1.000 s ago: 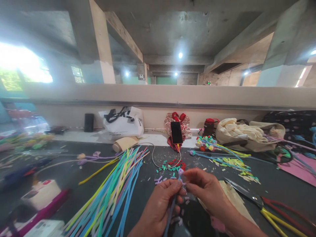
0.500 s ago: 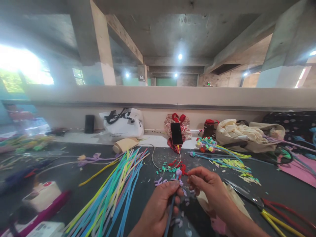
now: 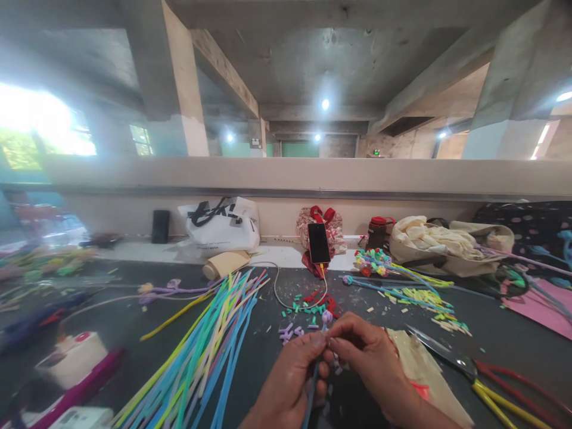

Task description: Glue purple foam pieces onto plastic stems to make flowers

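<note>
My left hand is closed round a blue-grey pipe cleaner stem, which runs down from its fingers towards me. A small lilac pipe cleaner flower tops the stem, just above the fingertips. My right hand pinches right at the left fingertips, under the flower; what sits between its thumb and fingers is hidden. Beyond the hands lie short lilac pieces, green pieces and red pieces.
Long pipe cleaners in many colours spread at left. Scissors with red and yellow handles lie at right, beside beige paper. A phone leans on a patterned bag at the back, its cable looping forward. Finished flowers lie beyond.
My right hand has moved left and down to meet the left fingertips; before, it was apart, to the right of the flower. The left hand keeps its hold on the stem.
</note>
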Available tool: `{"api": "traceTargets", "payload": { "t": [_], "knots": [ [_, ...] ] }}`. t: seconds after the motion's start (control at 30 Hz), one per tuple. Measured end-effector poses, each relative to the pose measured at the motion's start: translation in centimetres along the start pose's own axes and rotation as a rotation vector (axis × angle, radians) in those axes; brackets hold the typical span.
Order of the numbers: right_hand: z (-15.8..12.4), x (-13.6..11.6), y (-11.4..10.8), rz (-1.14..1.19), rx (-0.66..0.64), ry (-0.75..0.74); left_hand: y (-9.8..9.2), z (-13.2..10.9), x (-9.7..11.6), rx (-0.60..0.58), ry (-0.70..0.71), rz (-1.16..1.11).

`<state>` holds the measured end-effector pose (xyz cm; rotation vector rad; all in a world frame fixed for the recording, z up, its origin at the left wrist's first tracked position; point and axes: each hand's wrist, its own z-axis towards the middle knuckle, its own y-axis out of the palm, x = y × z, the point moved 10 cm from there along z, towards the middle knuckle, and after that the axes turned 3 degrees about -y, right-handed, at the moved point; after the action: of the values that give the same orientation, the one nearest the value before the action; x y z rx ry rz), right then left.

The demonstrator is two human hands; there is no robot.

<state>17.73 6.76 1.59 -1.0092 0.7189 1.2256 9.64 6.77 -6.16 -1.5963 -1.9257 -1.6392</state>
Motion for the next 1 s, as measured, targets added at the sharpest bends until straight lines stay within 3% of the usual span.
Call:
{"api": "traceTargets", "payload": {
  "t": [0.3, 0.47, 0.6, 1.0],
  "knots": [
    [0.0, -0.5, -0.6, -0.16, -0.044, -0.001, -0.3, 0.2, 0.9, 0.039, 0.047, 0.033],
    [0.1, 0.2, -0.1, -0.072, -0.092, 0.046, -0.4, 0.1, 1.1, 0.049, 0.081, 0.09],
    [-0.1, 1.4, 0.2, 0.045, -0.057, 0.169, -0.2, -0.2, 1.4, 0.061, 0.125, 0.087],
    [0.1, 1.8, -0.1, 0.004, 0.022, 0.181, 0.0, 0.1, 1.1, 0.034, 0.103, 0.165]
  ]
}}
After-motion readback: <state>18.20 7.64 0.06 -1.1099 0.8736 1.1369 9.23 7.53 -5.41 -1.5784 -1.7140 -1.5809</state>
